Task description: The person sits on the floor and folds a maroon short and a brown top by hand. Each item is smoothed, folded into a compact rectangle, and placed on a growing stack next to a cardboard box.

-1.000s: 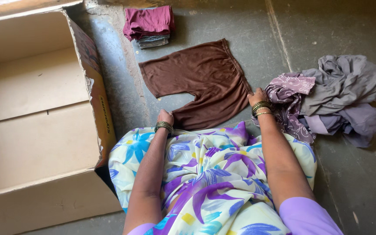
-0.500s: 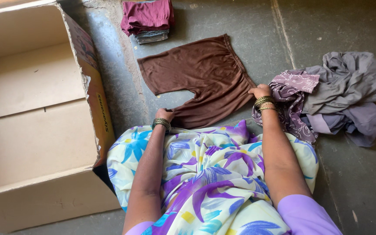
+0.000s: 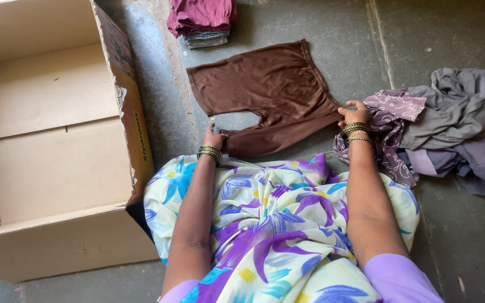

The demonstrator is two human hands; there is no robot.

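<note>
A pair of brown shorts [image 3: 270, 90] lies flat on the grey floor in front of my knees. My left hand [image 3: 214, 138] pinches the hem of the near leg. My right hand [image 3: 354, 114] grips the waistband corner on the right side. Both wrists carry bangles. My lap is covered by a floral cloth [image 3: 276, 219] in cream, blue and purple.
A large open cardboard box [image 3: 57, 140] stands to my left. A folded stack of maroon and grey clothes [image 3: 202, 19] sits beyond the shorts. A heap of grey and purple patterned garments [image 3: 439, 123] lies to my right.
Both hands keep hold of the shorts; the near leg has been drawn in and the waistband corner shifted slightly right. The camera view drifted a little.
</note>
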